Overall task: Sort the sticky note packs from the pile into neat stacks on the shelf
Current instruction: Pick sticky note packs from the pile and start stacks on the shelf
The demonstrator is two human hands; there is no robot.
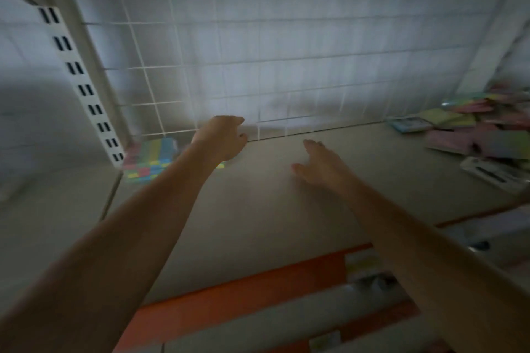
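The pile (484,129) lay at two o'clock from my right hand (318,163), nearer it; that hand was open, empty. My left hand (223,137) curled by the stack (149,157), grip unclear.

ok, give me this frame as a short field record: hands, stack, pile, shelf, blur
left hand: at the back left of the shelf, beside the stack; fingers curled downward, any grip not visible
right hand: fingers straight, over bare shelf mid-way, holding nothing
stack: multicoloured sticky note packs in the back left corner, partly hidden by the left forearm
pile: loose pastel sticky note packs heaped at the right end
shelf: flat beige board with a white wire grid back
blur: heavy motion blur, fine detail unreadable
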